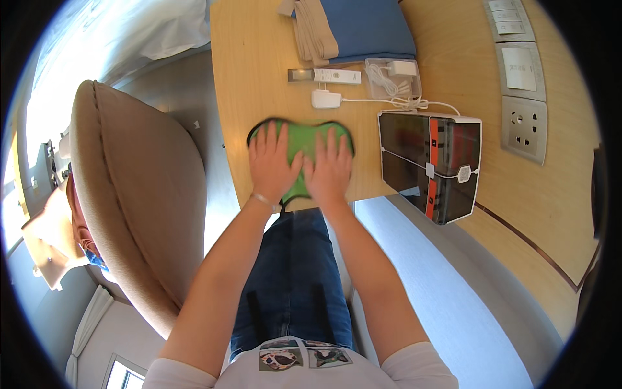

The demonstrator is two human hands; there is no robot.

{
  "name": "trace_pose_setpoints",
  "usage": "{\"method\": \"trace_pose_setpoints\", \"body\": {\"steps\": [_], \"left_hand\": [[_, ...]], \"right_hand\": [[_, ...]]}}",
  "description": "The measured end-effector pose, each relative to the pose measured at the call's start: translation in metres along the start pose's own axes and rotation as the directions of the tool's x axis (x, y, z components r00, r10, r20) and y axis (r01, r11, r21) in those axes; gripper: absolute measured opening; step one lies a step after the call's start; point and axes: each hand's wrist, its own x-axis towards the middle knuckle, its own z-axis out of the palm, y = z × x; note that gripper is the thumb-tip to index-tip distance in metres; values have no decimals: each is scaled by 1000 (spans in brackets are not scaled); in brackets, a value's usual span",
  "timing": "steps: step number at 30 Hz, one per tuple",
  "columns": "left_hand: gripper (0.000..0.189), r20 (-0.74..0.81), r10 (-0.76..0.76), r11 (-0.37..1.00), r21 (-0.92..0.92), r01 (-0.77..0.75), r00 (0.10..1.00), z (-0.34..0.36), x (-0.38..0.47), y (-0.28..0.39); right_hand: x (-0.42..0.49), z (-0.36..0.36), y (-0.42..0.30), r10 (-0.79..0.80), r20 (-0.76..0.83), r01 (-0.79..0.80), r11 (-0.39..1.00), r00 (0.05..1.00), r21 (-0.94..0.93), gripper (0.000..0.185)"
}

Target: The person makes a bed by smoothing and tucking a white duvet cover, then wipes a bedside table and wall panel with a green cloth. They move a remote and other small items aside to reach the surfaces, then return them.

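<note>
A green fabric piece with black edging (302, 141), possibly an eye mask, lies on the wooden desk (243, 78) near its front edge. Both palms face down on it. My left hand (273, 163) covers its left part, fingers slightly spread, with a thin band at the wrist. Over the right part lies my right hand (329, 167), its fingers apart and a little blurred. The two thumbs nearly meet in the middle. A black strap (284, 206) hangs from the fabric's lower edge. Neither hand grips anything; what is beneath the palms is hidden.
Beyond the hands lie a white adapter (326, 99), a white remote control (337, 76), a clear tray with a charger (371, 92) and folded blue cloth (367, 29). A dark box with a white frame (408, 141) stands right. A brown upholstered chair (146, 185) is at left.
</note>
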Motion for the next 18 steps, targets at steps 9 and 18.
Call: {"method": "trace_pose_setpoints", "body": {"steps": [9, 18], "left_hand": [[64, 77, -268, 956, 145, 255, 960, -9, -44, -16], [40, 214, 159, 943, -321, -84, 964, -38, 64, 11]], "right_hand": [[3, 3, -26, -329, 23, 320, 930, 944, 182, 44], [13, -16, 22, -46, 37, 36, 969, 998, 246, 44]]}}
